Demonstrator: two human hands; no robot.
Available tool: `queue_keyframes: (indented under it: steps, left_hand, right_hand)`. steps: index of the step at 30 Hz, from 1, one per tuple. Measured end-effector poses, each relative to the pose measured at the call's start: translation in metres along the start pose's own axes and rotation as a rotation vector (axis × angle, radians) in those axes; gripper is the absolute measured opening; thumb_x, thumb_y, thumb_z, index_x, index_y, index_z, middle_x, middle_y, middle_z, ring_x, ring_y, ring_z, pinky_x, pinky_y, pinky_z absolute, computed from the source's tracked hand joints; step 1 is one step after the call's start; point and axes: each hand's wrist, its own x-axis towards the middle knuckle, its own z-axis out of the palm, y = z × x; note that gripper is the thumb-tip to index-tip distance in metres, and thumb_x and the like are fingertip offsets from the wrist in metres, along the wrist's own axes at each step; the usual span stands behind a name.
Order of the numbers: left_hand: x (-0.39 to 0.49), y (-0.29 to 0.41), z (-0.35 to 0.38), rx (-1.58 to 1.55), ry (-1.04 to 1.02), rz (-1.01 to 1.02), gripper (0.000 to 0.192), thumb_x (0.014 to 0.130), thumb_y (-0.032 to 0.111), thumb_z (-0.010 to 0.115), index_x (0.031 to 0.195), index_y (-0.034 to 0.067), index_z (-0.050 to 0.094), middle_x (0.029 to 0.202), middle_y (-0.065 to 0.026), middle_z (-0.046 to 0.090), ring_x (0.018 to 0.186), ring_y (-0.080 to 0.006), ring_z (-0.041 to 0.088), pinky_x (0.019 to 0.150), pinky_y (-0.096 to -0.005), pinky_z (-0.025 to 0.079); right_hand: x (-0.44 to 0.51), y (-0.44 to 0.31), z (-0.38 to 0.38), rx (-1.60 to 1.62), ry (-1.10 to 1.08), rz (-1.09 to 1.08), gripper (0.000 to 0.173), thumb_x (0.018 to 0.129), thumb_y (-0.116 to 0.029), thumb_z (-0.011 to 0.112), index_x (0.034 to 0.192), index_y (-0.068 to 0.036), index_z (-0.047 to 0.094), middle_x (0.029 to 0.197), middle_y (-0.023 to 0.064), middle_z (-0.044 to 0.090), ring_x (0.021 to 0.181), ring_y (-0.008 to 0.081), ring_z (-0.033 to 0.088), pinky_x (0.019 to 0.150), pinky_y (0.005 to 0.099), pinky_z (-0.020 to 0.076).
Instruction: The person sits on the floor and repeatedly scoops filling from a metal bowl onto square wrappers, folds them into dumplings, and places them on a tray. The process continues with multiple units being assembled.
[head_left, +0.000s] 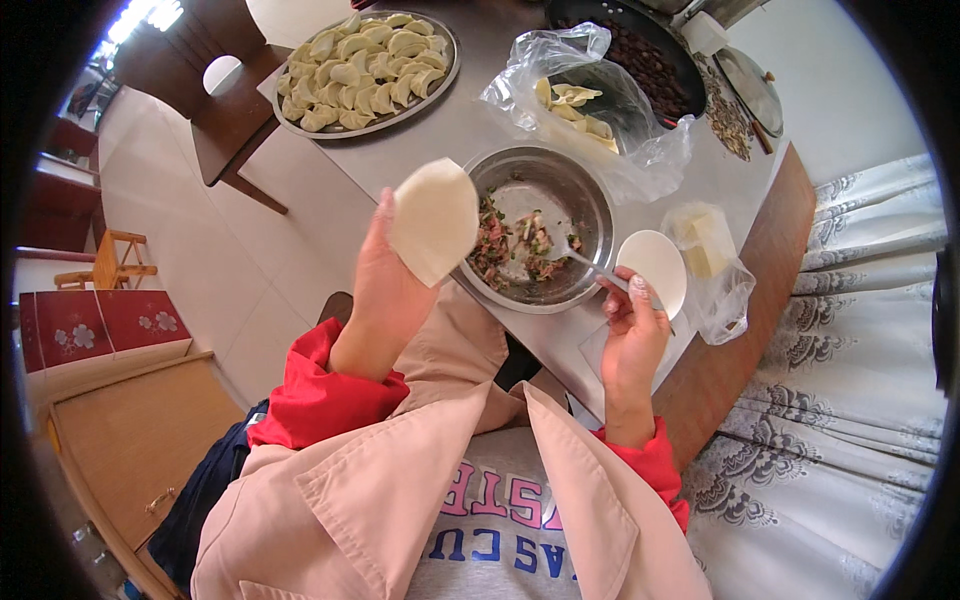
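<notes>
A flat dumpling wrapper (436, 222) lies over the fingers of my left hand (394, 289), the thumb along its edge. My right hand (634, 322) grips the handle of a metal spoon (592, 264). The spoon's head reaches into a steel bowl (538, 304) and carries a lump of filling. Around it in the bowl sits meat filling (491, 244) with chopped greens, heaped mostly on the left side. Close beyond my right hand stands a small white bowl (656, 262); its contents are hard to make out.
A round metal tray (455, 64) full of folded dumplings (360, 71) stands at the back left. Behind the steel bowl lies a clear plastic bag (652, 142) with several wrappers. A bagged pale stack (707, 241) lies right. Farther back is a dark pan (686, 45); a wooden chair (225, 97) stands left.
</notes>
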Motion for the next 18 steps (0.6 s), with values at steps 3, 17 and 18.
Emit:
queue_keyframes:
  steps: [3, 17, 18]
  left_hand:
    - [-0.004, -0.012, 0.008, 0.051, 0.096, -0.182, 0.049, 0.098, 0.042, 0.037, 0.126, 0.003, 0.049, 0.122, -0.0107, 0.057, 0.112, -0.0261, 0.055, 0.099, -0.0401, 0.042]
    - [0.026, -0.026, 0.015, -0.048, -0.324, -0.541, 0.048, 0.098, 0.043, 0.037, 0.121, 0.003, 0.051, 0.119, -0.0110, 0.058, 0.108, -0.0250, 0.058, 0.097, -0.0397, 0.043]
    - [0.026, -0.024, 0.014, 0.071, -0.271, -0.555, 0.047, 0.098, 0.042, 0.039, 0.121, 0.002, 0.051, 0.117, -0.0113, 0.059, 0.106, -0.0242, 0.059, 0.094, -0.0402, 0.046]
  right_hand:
    - [-0.006, -0.012, 0.003, -0.008, -0.010, -0.092, 0.024, 0.092, -0.016, 0.055, 0.101, 0.005, 0.062, 0.090, 0.0158, 0.066, 0.069, 0.0107, 0.051, 0.066, 0.0227, 0.0409]
    - [-0.016, -0.026, -0.011, -1.218, -0.652, -1.418, 0.025, 0.080, -0.012, 0.063, 0.105, -0.012, 0.067, 0.111, -0.0001, 0.066, 0.087, 0.0170, 0.054, 0.073, 0.0284, 0.0459]
    - [-0.016, -0.027, -0.014, -1.282, -0.660, -1.481, 0.025, 0.082, -0.013, 0.060, 0.106, -0.013, 0.067, 0.113, -0.0017, 0.066, 0.091, 0.0158, 0.051, 0.074, 0.0282, 0.0453]
